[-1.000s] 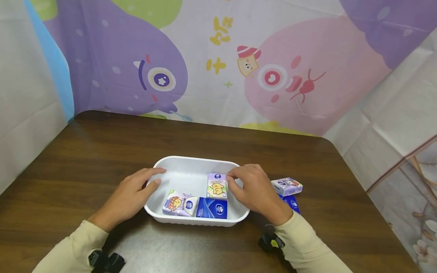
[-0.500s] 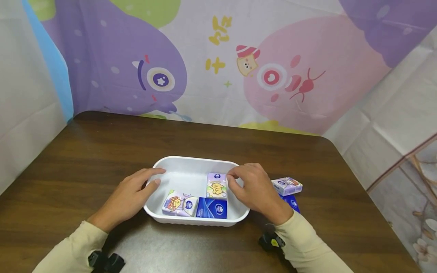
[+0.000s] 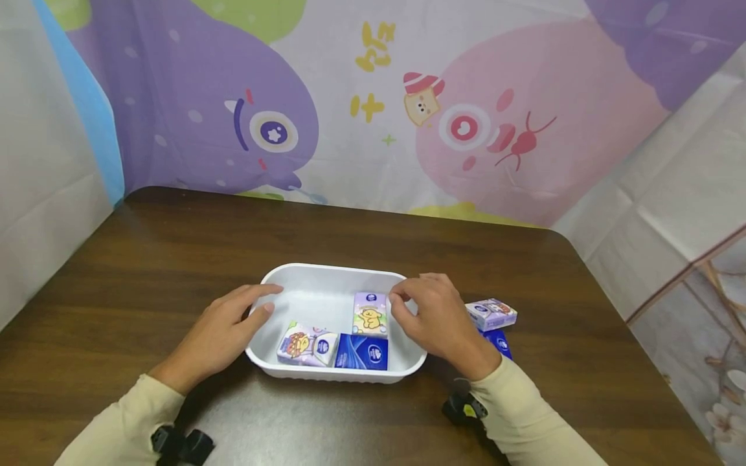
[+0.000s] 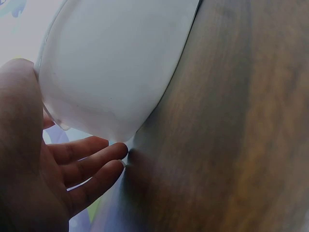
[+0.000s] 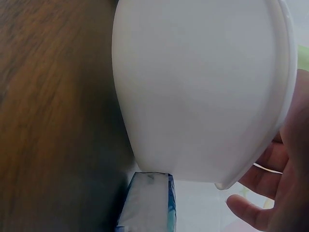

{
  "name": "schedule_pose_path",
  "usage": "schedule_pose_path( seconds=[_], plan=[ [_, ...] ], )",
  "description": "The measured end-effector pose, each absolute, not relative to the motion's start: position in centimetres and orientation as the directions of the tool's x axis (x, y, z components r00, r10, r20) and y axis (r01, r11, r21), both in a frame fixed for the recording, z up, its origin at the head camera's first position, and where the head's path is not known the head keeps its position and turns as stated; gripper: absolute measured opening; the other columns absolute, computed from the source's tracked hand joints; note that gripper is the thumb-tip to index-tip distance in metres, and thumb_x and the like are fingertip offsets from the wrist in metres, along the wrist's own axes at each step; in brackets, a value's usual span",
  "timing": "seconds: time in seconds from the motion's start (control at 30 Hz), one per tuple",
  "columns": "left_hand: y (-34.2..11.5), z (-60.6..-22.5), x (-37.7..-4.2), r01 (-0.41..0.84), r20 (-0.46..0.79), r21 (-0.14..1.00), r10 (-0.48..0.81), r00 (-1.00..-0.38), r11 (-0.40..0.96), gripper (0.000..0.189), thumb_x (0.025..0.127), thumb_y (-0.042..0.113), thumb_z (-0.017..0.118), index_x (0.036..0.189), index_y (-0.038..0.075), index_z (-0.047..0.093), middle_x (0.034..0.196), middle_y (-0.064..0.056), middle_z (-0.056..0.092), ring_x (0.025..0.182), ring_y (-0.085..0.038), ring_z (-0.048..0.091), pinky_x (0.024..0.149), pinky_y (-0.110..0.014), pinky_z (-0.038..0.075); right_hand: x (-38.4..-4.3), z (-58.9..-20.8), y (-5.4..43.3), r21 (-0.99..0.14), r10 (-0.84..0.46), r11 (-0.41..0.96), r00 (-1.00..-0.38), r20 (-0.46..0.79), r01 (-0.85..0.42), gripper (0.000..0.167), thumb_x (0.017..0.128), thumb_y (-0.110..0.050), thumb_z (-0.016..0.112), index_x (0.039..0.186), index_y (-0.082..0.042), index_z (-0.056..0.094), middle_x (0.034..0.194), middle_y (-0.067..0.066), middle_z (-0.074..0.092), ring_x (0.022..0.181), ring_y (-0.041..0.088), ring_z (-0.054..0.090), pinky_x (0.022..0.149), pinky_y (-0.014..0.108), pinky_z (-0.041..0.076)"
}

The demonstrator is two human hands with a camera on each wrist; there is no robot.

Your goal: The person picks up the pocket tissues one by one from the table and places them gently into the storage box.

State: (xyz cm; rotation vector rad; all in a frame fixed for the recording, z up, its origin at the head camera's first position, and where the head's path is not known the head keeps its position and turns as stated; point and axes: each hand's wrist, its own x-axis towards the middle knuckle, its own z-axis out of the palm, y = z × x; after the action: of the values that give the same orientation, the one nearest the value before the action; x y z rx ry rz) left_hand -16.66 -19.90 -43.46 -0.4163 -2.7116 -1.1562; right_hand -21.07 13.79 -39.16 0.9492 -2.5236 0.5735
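A white plastic basin (image 3: 326,273) stands on the table with three pocket tissue packs inside. One upright lilac pack (image 3: 370,315) with a yellow animal lies at the right, a blue pack (image 3: 362,353) below it, and a white-and-lilac pack (image 3: 307,344) at the front left. My left hand (image 3: 227,333) rests at the left rim, thumb and index finger reaching over it; the left wrist view shows loosely straight fingers (image 4: 89,166) beside the outer wall. At the right rim is my right hand (image 3: 434,317), thumb and index finger bent over the edge, holding no pack.
Right of the basin, another lilac pack (image 3: 492,314) lies on a second blue pack (image 3: 498,343), partly hidden by the right hand. A tissue pack (image 5: 147,203) sits close to the basin wall in the right wrist view. A printed cloth (image 3: 361,162) hangs behind the wooden table (image 3: 303,427).
The view has shifted slightly, and the right hand sits a touch farther right against the rim. The basin and the packs stay in place.
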Motion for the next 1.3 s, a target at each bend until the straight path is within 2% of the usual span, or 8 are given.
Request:
schedule_pose_path(
  seconds=[0.37,0.73,1.07,1.3],
  plan=[
    [-19.9,-43.1,-16.7,0.331,0.272,0.685,0.194,-0.943,0.649,0.032,0.104,0.027,0.056,0.133,0.014,0.064,0.131,-0.008,0.062,0.125,-0.03,0.055,0.102,-0.054,0.04,-21.3,-39.0,14.2,-0.23,-0.502,0.712,-0.71,0.494,-0.664,0.013,0.092,-0.018,0.067,0.088,-0.01,0.076,0.083,-0.001,0.073,0.077,0.014,0.066,0.086,0.04,0.05],
    [-19.9,-43.2,-16.7,0.32,0.257,0.689,0.194,-0.947,0.65,0.033,0.104,0.028,0.055,0.133,0.015,0.063,0.132,-0.008,0.062,0.125,-0.03,0.055,0.102,-0.054,0.04,-21.3,-39.0,14.7,-0.252,-0.469,0.73,-0.734,0.492,-0.635,0.012,0.092,-0.018,0.067,0.092,-0.01,0.076,0.086,0.0,0.074,0.075,0.016,0.062,0.073,0.034,0.05],
    [-19.9,-43.2,-16.7,0.322,0.259,0.694,0.193,-0.946,0.644,0.032,0.104,0.027,0.056,0.133,0.015,0.064,0.13,-0.007,0.063,0.123,-0.029,0.055,0.101,-0.053,0.04,-21.7,-38.8,15.2,-0.236,-0.444,0.709,-0.681,0.582,-0.664,0.015,0.092,-0.017,0.066,0.091,-0.007,0.076,0.08,0.0,0.072,0.072,0.016,0.061,0.074,0.037,0.049],
    [-20.0,-43.3,-16.6,0.322,0.261,0.696,0.192,-0.946,0.642,0.033,0.105,0.028,0.054,0.133,0.014,0.064,0.13,-0.008,0.063,0.123,-0.029,0.055,0.101,-0.053,0.04,-21.6,-38.6,15.4,-0.254,-0.409,0.74,-0.716,0.566,-0.623,0.015,0.092,-0.018,0.065,0.09,-0.007,0.075,0.073,-0.002,0.067,0.069,0.017,0.055,0.066,0.034,0.047]
  ],
)
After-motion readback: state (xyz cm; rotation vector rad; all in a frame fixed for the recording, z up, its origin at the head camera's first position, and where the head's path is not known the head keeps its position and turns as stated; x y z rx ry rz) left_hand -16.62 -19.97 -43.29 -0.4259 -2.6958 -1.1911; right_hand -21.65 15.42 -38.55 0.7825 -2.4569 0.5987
